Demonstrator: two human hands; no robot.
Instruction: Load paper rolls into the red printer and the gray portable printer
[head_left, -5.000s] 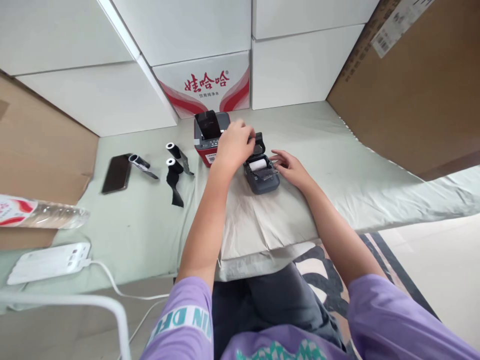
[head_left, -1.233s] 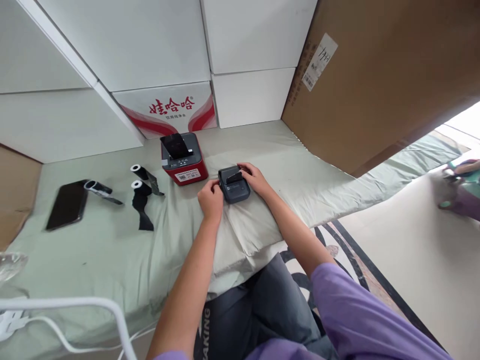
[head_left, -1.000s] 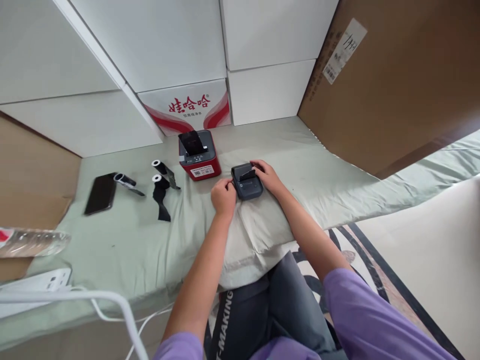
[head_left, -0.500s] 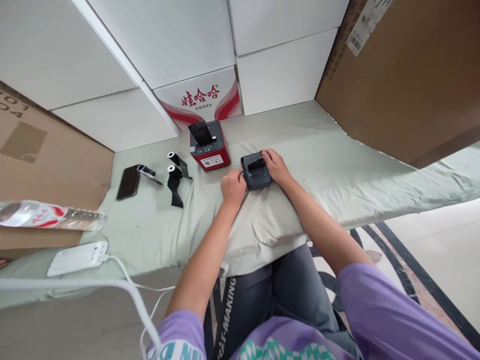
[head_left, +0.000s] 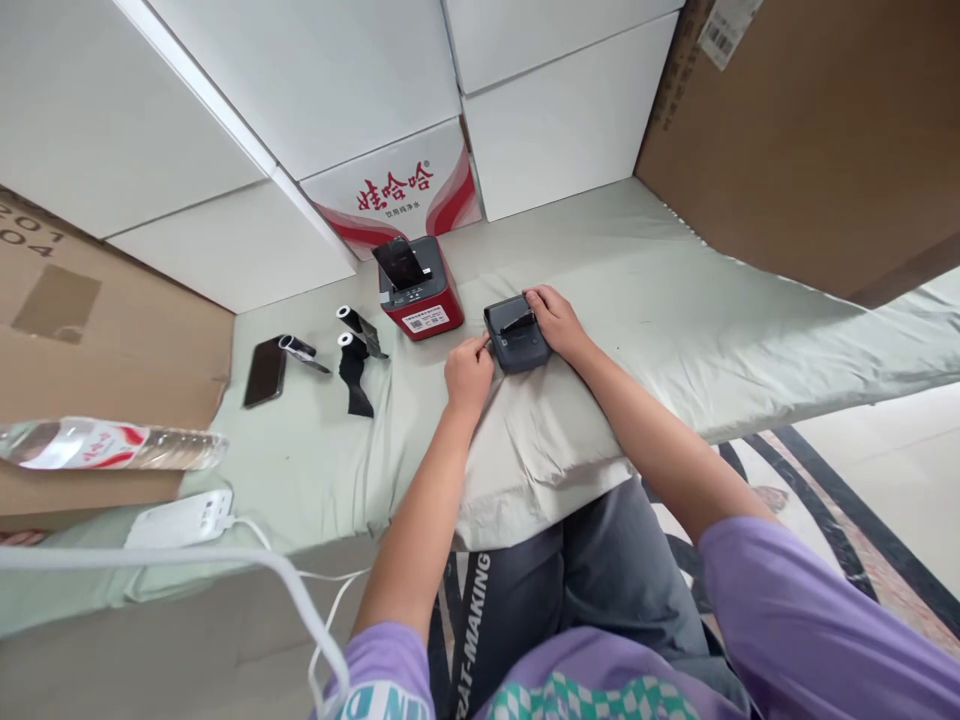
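Dark grey pocket-sized label printer (head_left: 516, 337) with its lid shut lies on a pale green pillow (head_left: 540, 440) at the near edge of the bed (head_left: 675, 290), between both of the person's hands. Left hand (head_left: 468, 372) rests on the pillow at the printer's left edge, fingers curled loosely, with thumb and forefinger touching the casing's side; whether it truly grips it cannot be told. Right hand (head_left: 551, 320) lies against the printer's right side, fingers bent over the upper right corner near a small dark strip sticking up from the top.

Just behind and to the left stands a red and grey box-shaped printer (head_left: 418, 289) with its black lid raised. Further left on the sheet lie 2 small black ribbon rolls with white cores (head_left: 352, 335), both partly unwound, then a third roll (head_left: 296, 349) touching a black smartphone (head_left: 264, 371). A clear plastic water bottle (head_left: 112, 447) lies on its side at the far left, above a white power strip (head_left: 180, 516). White cartons (head_left: 525, 110) and a brown cardboard box (head_left: 810, 130) line the back.
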